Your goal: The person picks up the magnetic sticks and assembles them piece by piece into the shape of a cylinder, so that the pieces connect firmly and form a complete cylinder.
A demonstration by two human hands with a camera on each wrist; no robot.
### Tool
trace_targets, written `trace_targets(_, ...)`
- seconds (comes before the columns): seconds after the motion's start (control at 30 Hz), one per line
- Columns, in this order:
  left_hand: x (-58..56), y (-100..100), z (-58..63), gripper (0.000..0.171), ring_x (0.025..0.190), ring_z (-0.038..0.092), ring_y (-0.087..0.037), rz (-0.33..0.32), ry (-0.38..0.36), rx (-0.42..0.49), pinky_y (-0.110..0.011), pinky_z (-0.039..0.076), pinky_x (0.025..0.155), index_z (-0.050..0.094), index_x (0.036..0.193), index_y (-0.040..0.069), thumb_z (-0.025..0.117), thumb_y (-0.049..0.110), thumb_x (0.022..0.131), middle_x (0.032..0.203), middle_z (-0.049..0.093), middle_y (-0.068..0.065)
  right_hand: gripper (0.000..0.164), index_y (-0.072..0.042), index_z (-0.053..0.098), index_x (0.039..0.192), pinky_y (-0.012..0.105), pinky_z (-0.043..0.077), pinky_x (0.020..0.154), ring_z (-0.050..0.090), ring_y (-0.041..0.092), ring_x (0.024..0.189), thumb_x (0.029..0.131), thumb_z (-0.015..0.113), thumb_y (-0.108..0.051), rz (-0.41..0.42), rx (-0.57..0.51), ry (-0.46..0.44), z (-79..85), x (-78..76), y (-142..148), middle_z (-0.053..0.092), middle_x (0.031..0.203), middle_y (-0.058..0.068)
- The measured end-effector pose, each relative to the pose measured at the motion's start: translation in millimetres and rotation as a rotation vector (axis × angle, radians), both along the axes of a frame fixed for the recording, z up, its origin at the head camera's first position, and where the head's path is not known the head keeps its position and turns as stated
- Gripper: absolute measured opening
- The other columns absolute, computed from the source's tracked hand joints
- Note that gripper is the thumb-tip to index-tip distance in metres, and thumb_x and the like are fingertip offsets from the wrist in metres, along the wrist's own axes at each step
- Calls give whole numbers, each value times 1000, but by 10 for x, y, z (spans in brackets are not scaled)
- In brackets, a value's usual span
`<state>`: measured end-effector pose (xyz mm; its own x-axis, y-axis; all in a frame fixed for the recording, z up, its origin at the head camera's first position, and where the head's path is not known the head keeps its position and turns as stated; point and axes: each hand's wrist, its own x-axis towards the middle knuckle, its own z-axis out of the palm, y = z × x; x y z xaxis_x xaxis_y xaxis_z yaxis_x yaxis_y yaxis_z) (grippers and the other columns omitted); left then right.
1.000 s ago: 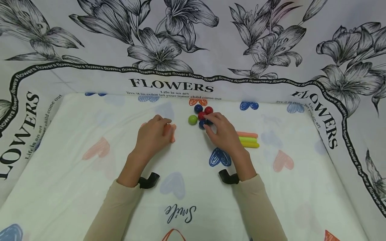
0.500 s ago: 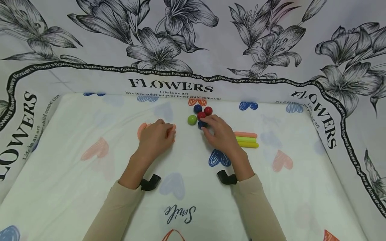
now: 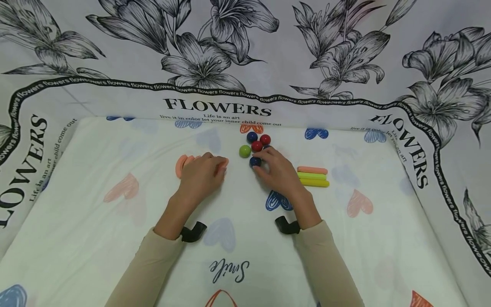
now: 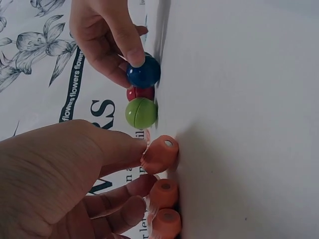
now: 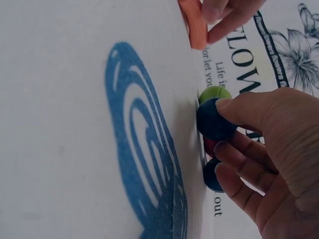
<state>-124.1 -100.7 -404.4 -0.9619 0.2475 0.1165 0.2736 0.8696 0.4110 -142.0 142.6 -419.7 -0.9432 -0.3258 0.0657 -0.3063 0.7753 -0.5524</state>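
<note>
My left hand (image 3: 201, 175) pinches an orange curved rod (image 4: 162, 155) between thumb and finger; a silvery spot shows on the rod's end. Several more orange curved rods (image 3: 182, 164) lie beside it, partly hidden under the hand. My right hand (image 3: 281, 172) pinches a dark blue ball (image 5: 215, 119) at the near side of a small group of balls. Behind it are a green ball (image 3: 244, 151), two red balls, one of them the middle red ball (image 3: 256, 146), and a far blue ball (image 3: 252, 137). Another blue ball (image 5: 213, 175) is mostly covered by the right fingers.
To the right of my right hand lie three straight rods side by side: an orange rod (image 3: 312, 169), a lime rod (image 3: 311, 175) and a yellow rod (image 3: 314, 183). A white cloth (image 3: 238, 204) printed with hearts covers the surface, with a flower-printed cloth (image 3: 215, 106) beyond.
My left hand has settled onto one orange rod and shifted it slightly right, uncovering the others. My right hand has drawn the blue ball a little nearer, away from the red one.
</note>
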Motion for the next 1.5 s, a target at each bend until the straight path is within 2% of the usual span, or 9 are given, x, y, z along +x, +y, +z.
trace_targets(0.23, 14, 36, -1, 23, 91, 73, -31, -6, 11, -15, -44, 53, 73, 80, 118, 12, 70, 22, 100, 102, 78, -12, 41, -15, 69, 137, 41, 57, 107, 65, 22, 115, 98, 77, -23, 1, 1, -16, 22, 2, -7, 67, 126, 6)
trace_targets(0.43, 16, 90, -22, 22, 79, 69, -30, -43, 51, -10, -40, 50, 66, 80, 92, 6, 70, 23, 100, 85, 74, -12, 41, -13, 68, 137, 42, 57, 108, 66, 23, 117, 98, 77, -23, -13, -2, -55, 38, 5, -5, 68, 131, 7)
trace_targets(0.5, 14, 108, -39, 23, 76, 68, -30, -50, 59, -11, -39, 49, 64, 80, 88, 5, 70, 22, 100, 82, 73, -12, 41, -13, 67, 137, 43, 57, 108, 67, 24, 118, 98, 77, -23, -15, -2, -63, 38, 6, -4, 69, 132, 7)
trace_targets(0.9, 37, 211, -89, 29, 79, 69, -27, -63, 69, 27, -41, 55, 77, 80, 90, 7, 69, 30, 103, 79, 73, -9, 40, -12, 68, 134, 41, 59, 104, 68, 23, 114, 98, 78, -23, 2, -65, -50, 44, 9, 7, 70, 128, 8)
trace_targets(1.03, 40, 223, -53, 26, 75, 66, -23, -39, 30, 64, -36, 50, 64, 82, 100, 9, 70, 33, 103, 80, 73, -7, 40, -10, 68, 133, 40, 60, 103, 70, 24, 114, 97, 79, -19, 20, -115, -34, 59, 3, 25, 71, 128, 9)
trace_targets(1.13, 31, 231, -7, 28, 71, 63, -20, -15, -23, 124, -31, 45, 57, 82, 111, 11, 71, 35, 102, 84, 74, -6, 39, -9, 68, 132, 39, 60, 103, 71, 24, 115, 96, 79, -17, 34, -153, -25, 77, -13, 45, 71, 129, 9)
trace_targets(1.23, 14, 235, 30, 32, 74, 67, -20, 1, -71, 190, -32, 50, 62, 81, 118, 11, 71, 37, 102, 95, 79, -7, 38, -8, 68, 132, 38, 60, 103, 71, 24, 117, 96, 79, -15, 40, -183, -17, 85, -31, 65, 71, 130, 9)
trace_targets(1.37, 3, 232, 36, 37, 86, 77, -20, 12, -137, 319, -38, 62, 77, 80, 119, 10, 72, 41, 101, 108, 82, -7, 37, -9, 68, 132, 38, 60, 103, 70, 24, 119, 96, 78, -15, 26, -203, -25, 93, -29, 73, 71, 130, 9)
trace_targets(1.5, 18, 206, 19, 44, 91, 80, -21, 42, -216, 416, -40, 64, 83, 80, 119, 11, 72, 49, 99, 104, 82, -4, 36, -9, 69, 131, 37, 60, 103, 70, 23, 120, 96, 78, -14, 34, -227, -31, 92, -14, 57, 71, 129, 8)
